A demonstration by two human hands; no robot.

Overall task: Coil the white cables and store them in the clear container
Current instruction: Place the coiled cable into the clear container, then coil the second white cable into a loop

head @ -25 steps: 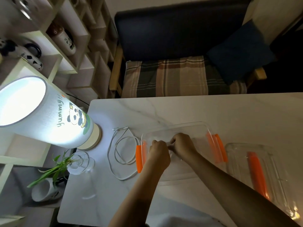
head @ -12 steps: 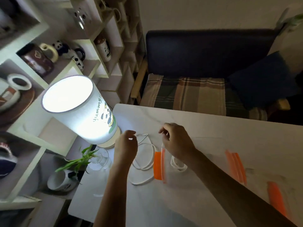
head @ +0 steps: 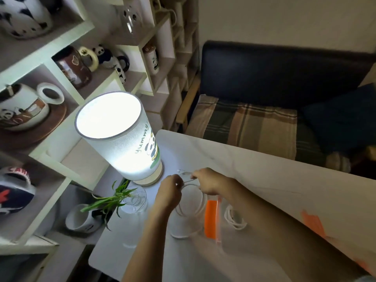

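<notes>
The loose white charging cable (head: 188,208) lies in slack loops on the pale marble-look tabletop (head: 264,180), just left of the clear plastic container with orange clip handles (head: 211,219); a second white cable, already coiled (head: 235,219), sits inside that container near its left wall. The left hand (head: 168,192) and right hand (head: 208,181) are both curled round the far end of the loose cable, pinching it between them, plug end toward the lamp.

The trailing loops may snag on the container's orange clip as they are drawn in, tugging the container or springing the coil apart. Just left stands a small clear glass vase with green leaves (head: 133,200), near the table's left edge; a swinging elbow or cable could tip it. Beyond it the lit white cylindrical lamp with a panda print (head: 120,139) crowds the far corner. Open room lies to the right and toward the far edge.
</notes>
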